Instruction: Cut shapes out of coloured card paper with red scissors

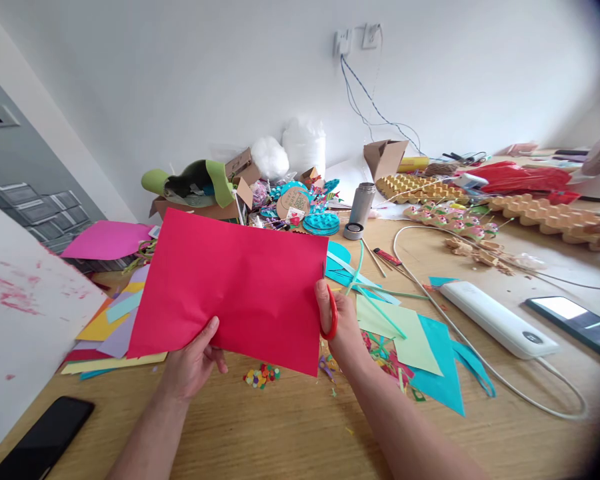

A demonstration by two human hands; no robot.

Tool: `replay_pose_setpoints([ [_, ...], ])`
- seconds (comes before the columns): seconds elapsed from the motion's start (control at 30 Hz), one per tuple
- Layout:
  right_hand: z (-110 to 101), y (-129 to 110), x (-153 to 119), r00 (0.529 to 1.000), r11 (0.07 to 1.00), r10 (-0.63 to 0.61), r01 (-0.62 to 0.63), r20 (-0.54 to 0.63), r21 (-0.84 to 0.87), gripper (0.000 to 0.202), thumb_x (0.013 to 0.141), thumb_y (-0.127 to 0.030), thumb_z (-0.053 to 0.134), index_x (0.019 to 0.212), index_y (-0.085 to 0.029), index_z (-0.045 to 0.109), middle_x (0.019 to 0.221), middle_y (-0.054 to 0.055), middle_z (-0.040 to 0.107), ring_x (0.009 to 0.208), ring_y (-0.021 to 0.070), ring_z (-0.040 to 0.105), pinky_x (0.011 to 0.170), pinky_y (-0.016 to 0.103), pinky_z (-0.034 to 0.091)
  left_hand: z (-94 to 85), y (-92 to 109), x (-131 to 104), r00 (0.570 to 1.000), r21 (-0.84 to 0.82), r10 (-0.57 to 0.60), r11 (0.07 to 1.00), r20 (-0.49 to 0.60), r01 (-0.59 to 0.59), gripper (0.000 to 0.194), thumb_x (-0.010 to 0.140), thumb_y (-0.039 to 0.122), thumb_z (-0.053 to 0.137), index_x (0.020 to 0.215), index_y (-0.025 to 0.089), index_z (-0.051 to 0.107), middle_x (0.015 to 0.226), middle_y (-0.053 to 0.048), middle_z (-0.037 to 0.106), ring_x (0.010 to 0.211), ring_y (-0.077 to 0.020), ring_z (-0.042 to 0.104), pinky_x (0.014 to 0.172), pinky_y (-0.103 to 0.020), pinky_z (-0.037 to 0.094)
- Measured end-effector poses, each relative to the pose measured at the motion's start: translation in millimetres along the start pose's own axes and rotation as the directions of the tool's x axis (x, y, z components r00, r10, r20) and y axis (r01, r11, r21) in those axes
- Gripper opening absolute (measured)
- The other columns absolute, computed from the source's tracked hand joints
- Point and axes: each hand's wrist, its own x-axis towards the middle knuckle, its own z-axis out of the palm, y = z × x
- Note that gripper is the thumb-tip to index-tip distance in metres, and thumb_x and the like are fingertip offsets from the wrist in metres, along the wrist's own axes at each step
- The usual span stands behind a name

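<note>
A large red sheet of paper (240,287) is held up above the wooden table (240,433). My left hand (195,360) pinches its lower edge, thumb on the front and fingers behind. At the sheet's right edge my right hand (343,327) is closed round red-handled scissors (333,313). The thumb lies by the edge, and a dark blade tip shows just above it; the rest of the blades is hidden. Below the sheet lies a small pile of coloured paper dots (263,377).
Coloured sheets (115,327) lie at the left, near a black phone (45,437). Teal paper (437,363), a white power bank (500,320) with a cable and another phone (580,323) lie right. Behind stand a grey bottle (363,203) and egg trays (545,217).
</note>
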Motion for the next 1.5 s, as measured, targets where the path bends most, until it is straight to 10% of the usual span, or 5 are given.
replay_pose_setpoints([
  [1.5, -4.8, 6.2, 5.7, 1.0, 1.0, 0.026, -0.026, 0.0, 0.009, 0.061, 0.079, -0.073, 0.048, 0.054, -0.018, 0.045, 0.046, 0.0, 0.047, 0.043, 0.0095, 0.038, 0.041, 0.023, 0.024, -0.3, 0.0, 0.2, 1.0, 0.026, -0.01, 1.0, 0.02, 0.01, 0.046, 0.051, 0.029, 0.087, 0.088, 0.016, 0.062, 0.076, 0.006, 0.067, 0.033, -0.0087, 0.05, 0.02, -0.024, 0.042],
])
